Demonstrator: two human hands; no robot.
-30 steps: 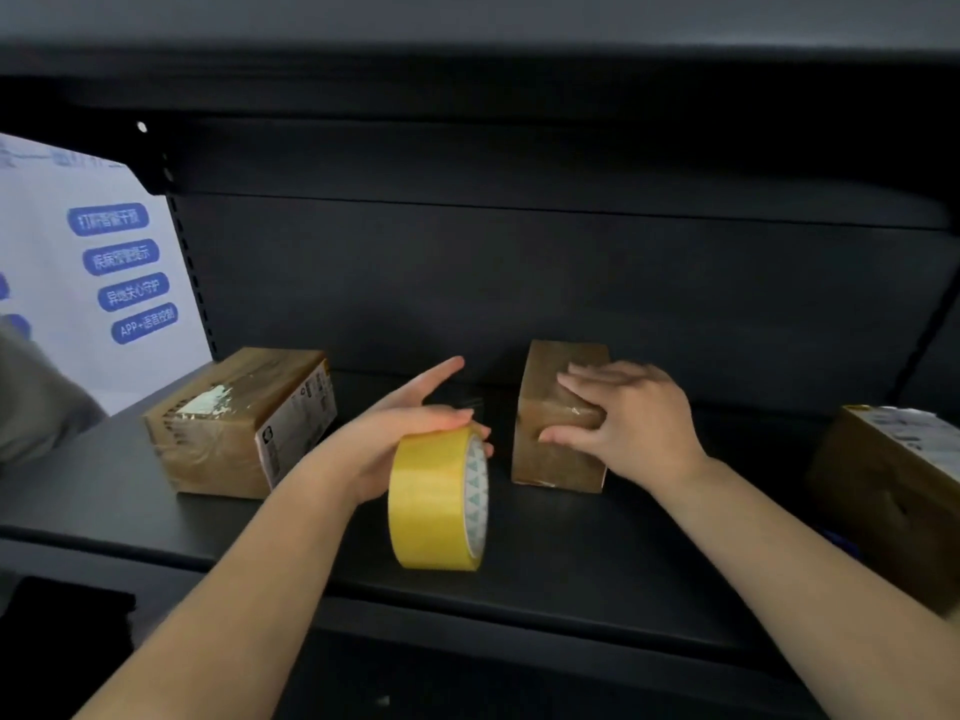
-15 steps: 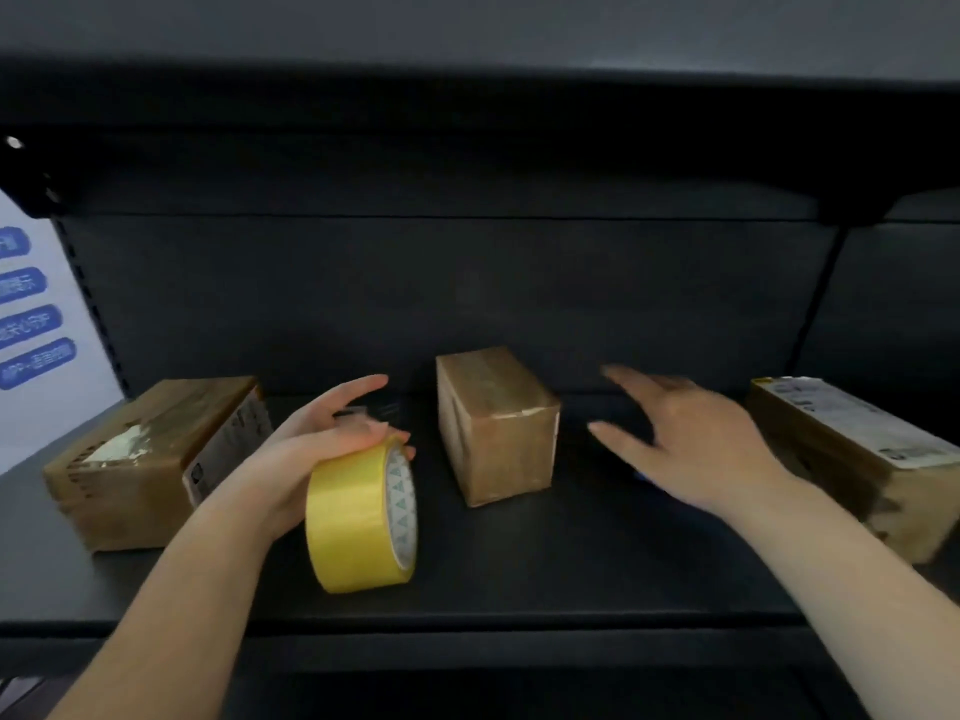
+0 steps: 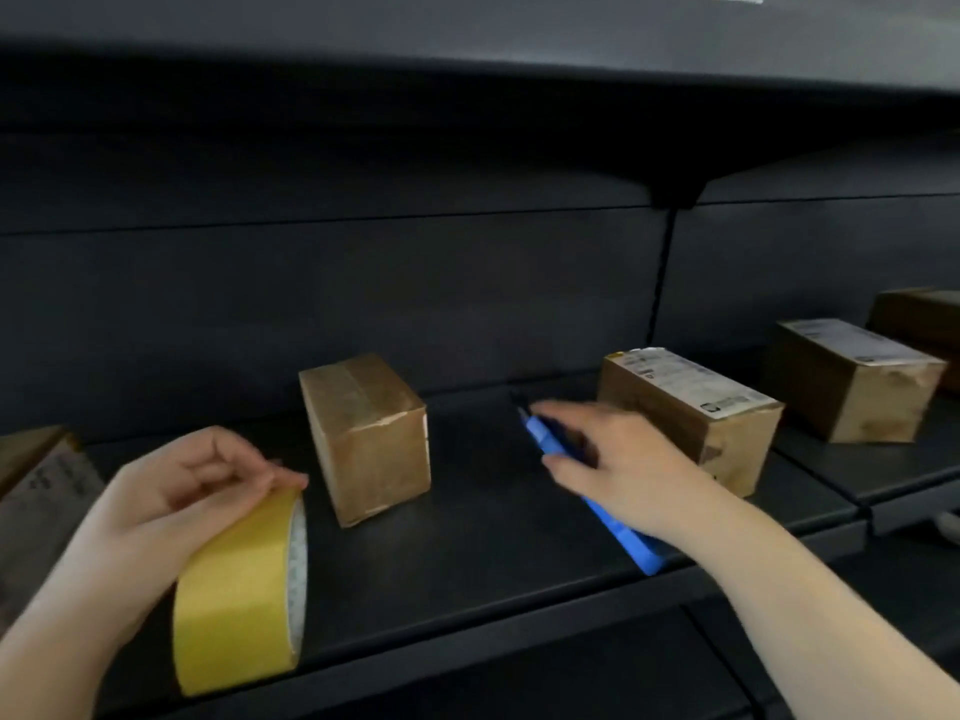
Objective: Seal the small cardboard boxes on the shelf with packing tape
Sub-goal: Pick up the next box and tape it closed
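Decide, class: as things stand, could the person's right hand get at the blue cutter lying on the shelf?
Probably yes. The right hand is already over the blue cutter, fingers spread, with nothing between them. The labelled box stands just beyond, out of the way. Whether the fingers touch it yet is blurred.

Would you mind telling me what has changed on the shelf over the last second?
The right hand let go of the small box and moved right, reaching over a blue cutter; whether it grips it yet is unclear. The left hand still holds the yellow tape roll upright on the shelf.
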